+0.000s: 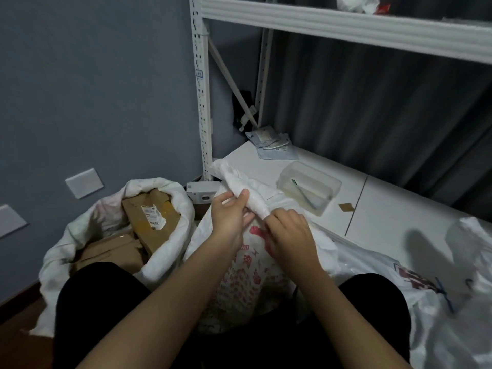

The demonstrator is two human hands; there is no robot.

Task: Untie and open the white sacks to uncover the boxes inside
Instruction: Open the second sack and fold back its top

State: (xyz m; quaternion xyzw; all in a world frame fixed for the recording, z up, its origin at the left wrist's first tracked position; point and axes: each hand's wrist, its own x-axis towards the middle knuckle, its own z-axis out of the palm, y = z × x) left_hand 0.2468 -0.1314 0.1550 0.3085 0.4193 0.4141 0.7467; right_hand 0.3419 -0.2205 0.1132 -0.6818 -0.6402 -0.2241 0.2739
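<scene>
White woven plastic fills the middle of the frame: a sack [239, 267] with red print stands between the person's knees, its neck [247, 193] twisted into a rope that runs up toward the centre. The left hand [230, 217] holds this neck, thumb over the top and fingers curled beneath. The right hand [288, 230], just to the right and lower, has its fingers curled down at the base of the neck, where the twist meets the printed body; its grip closes on the neck there, though the fingertips are hidden.

At lower left a second sack [170, 235] sits open, its rim rolled back. Brown boxes [149, 217] show inside it, the top one tilted and bearing a white label [154, 217].

At right a white shelf [386, 225] runs from the centre toward the lower right. On it lies a clear tub [310, 186] with a pen-like stick inside, a scrap of brown tape [347, 207] just beside it, and some grey packets [274, 145] farther back. More crumpled white plastic [458, 310] covers the lower right corner. A white rack post [202, 89] rises at centre, with a beam [346, 25] crossing the upper right. The wall [93, 89] at left is grey-blue.
</scene>
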